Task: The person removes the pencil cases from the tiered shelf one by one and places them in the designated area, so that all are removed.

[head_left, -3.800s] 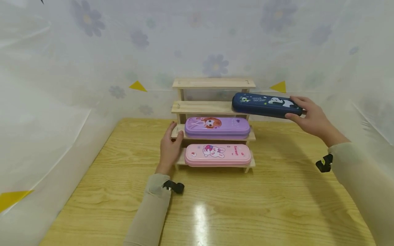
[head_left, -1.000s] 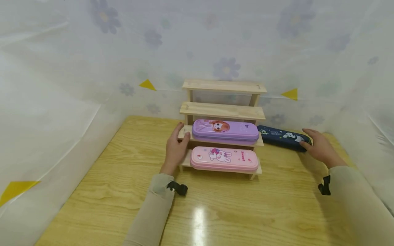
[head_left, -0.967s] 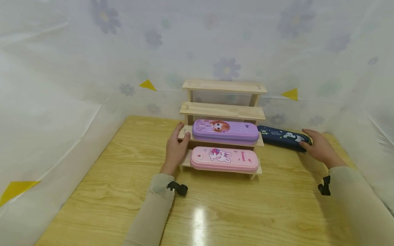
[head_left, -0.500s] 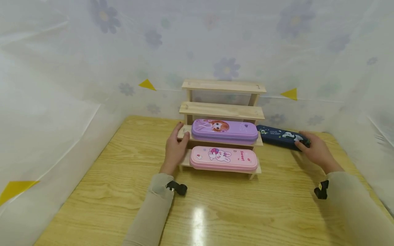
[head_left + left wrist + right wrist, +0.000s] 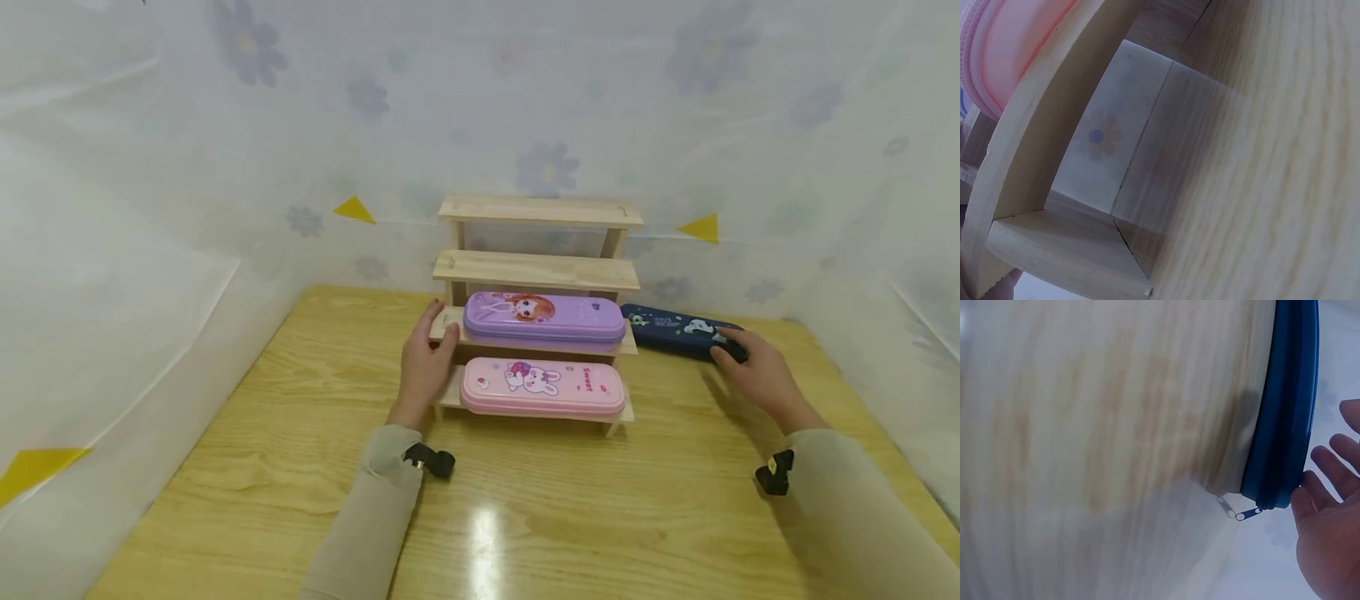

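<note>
A stepped wooden display rack (image 5: 536,271) stands on the table in the head view. My left hand (image 5: 426,367) grips its left side, thumb by the end of the second-lowest shelf; only a sliver of this hand shows in the left wrist view. A purple pencil case (image 5: 547,321) with a girl print lies on that shelf. On the lowest shelf is a pink pencil case (image 5: 543,387) with a bunny. A navy pencil case (image 5: 663,327) with a panda lies right of the rack. My right hand (image 5: 761,375) is over its right end, fingers spread, fingertips at its edge (image 5: 1288,425).
The top two shelves (image 5: 540,210) are bare. A wood-grain table (image 5: 570,517) extends to the front. White floral sheeting (image 5: 480,108) encloses the back and sides, with yellow triangles (image 5: 355,210) on it.
The navy pencil case has come down from beside the upper shelf to the right of the rack. Lately my right hand has shifted left over its end. My left hand stays on the rack.
</note>
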The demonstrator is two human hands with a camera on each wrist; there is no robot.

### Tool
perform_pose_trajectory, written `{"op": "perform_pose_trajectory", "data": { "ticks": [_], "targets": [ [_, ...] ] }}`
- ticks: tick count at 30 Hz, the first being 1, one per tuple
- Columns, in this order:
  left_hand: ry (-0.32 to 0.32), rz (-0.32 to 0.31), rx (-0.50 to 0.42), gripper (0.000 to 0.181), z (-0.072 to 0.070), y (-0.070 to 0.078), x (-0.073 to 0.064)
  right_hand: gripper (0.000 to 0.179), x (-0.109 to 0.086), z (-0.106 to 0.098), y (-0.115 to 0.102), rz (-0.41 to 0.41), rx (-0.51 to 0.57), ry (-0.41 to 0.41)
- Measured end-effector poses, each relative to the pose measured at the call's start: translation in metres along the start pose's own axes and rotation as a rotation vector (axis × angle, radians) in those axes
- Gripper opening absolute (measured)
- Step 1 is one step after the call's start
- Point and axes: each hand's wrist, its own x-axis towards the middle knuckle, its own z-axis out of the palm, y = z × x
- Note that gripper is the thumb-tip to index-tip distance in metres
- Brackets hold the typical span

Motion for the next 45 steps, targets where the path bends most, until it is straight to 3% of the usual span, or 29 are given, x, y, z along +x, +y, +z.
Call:
{"op": "perform_pose_trajectory", "data": {
  "ticks": [8, 19, 25, 36, 45],
  "targets": [
    [-0.002, 0.014, 0.005, 0.054, 0.0, -0.002, 0.0, 0.056, -0.006, 0.009, -0.004, -0.013, 0.064, 0.07],
    [-0.003, 0.016, 0.011, 0.053, 0.001, -0.001, 0.001, 0.054, -0.005, 0.012, -0.027, -0.002, 0.147, 0.154],
    [-0.002, 0.02, 0.005, 0.053, 0.001, -0.001, 0.001, 0.05, -0.003, 0.013, -0.045, -0.055, 0.187, 0.201],
    [-0.002, 0.012, 0.0, 0.053, 0.001, -0.006, 0.0, 0.043, -0.001, 0.021, -0.083, -0.145, 0.31, 0.204],
    [-0.005, 0.004, -0.008, 0.054, 0.0, -0.002, 0.001, 0.04, 0.004, 0.03, -0.105, -0.231, 0.41, 0.301]
  ]
}}
